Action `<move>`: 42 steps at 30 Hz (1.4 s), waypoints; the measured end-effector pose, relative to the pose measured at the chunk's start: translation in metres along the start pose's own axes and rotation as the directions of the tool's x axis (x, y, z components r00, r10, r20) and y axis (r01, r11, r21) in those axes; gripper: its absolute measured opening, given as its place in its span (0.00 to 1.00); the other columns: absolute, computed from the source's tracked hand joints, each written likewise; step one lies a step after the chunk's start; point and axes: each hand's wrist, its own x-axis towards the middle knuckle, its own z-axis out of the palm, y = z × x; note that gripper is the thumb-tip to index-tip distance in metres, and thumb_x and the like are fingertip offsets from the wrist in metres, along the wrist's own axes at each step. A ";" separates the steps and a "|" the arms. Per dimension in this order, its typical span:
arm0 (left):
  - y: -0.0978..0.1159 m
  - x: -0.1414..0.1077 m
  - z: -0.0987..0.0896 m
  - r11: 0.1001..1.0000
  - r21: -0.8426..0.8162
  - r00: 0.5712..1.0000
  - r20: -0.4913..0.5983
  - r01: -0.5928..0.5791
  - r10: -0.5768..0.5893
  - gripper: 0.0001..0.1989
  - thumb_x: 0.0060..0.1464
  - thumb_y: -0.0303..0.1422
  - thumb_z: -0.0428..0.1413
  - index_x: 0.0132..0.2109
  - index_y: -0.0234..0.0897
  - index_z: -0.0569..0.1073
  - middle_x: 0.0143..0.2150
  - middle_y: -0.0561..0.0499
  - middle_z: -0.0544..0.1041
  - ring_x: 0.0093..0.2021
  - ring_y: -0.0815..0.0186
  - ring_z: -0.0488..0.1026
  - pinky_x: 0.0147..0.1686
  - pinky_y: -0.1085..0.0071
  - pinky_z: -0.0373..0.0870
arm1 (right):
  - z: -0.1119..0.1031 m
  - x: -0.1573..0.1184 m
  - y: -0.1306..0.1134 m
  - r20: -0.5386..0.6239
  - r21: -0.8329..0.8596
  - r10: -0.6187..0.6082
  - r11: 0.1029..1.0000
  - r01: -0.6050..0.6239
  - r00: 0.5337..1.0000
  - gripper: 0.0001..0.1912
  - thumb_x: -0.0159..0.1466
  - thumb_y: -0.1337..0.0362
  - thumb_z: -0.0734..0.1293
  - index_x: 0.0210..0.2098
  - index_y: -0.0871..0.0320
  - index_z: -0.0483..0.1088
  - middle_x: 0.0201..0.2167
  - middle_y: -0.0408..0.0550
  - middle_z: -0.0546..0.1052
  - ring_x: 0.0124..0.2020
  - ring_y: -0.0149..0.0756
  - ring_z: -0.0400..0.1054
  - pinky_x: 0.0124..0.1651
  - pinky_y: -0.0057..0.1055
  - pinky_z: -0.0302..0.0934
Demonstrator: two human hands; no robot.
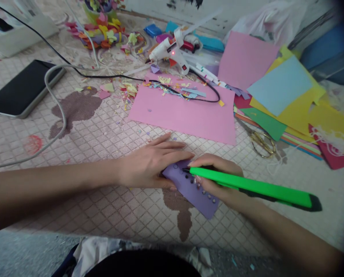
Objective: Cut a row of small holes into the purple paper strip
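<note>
A purple piece of paper (195, 196) lies at a slant near the table's front edge, with a row of several small dark holes or marks along it. My left hand (154, 163) holds its left end, fingers along the far side and thumb at the near side. My right hand (228, 166) is closed round a bright green utility knife (255, 185). The knife's dark tip touches or nearly touches the paper just beside a drawn circle at the upper end of the row. Part of the paper is hidden under my right fingers.
Beyond my hands lies a pink sheet (183, 115) with paper scraps and a black cord. A white glue gun (169, 50) with a red light stands behind it. Gold-handled scissors (263, 144) and coloured paper (281, 84) are right; a phone (22, 88) and cable are left.
</note>
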 end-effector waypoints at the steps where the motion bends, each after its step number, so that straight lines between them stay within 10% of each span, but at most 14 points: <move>1: 0.000 0.000 0.000 1.000 -0.001 1.000 0.000 0.002 -0.002 0.33 0.58 0.44 0.59 0.63 0.32 0.58 0.61 0.37 0.69 0.66 0.51 0.60 0.66 0.44 0.46 | 0.000 0.000 0.001 -0.014 0.004 0.007 1.000 -0.007 1.000 0.10 0.61 0.73 0.66 0.41 0.54 0.73 0.36 0.41 0.79 0.36 0.27 0.73 0.38 0.22 0.66; 42: 0.001 0.000 -0.001 1.000 0.002 1.000 -0.005 -0.014 0.014 0.32 0.58 0.43 0.58 0.63 0.31 0.59 0.61 0.37 0.69 0.66 0.51 0.60 0.67 0.45 0.44 | 0.000 0.004 -0.008 0.018 -0.098 -0.034 0.995 0.036 0.999 0.11 0.60 0.73 0.65 0.39 0.55 0.73 0.34 0.45 0.79 0.34 0.32 0.74 0.34 0.27 0.68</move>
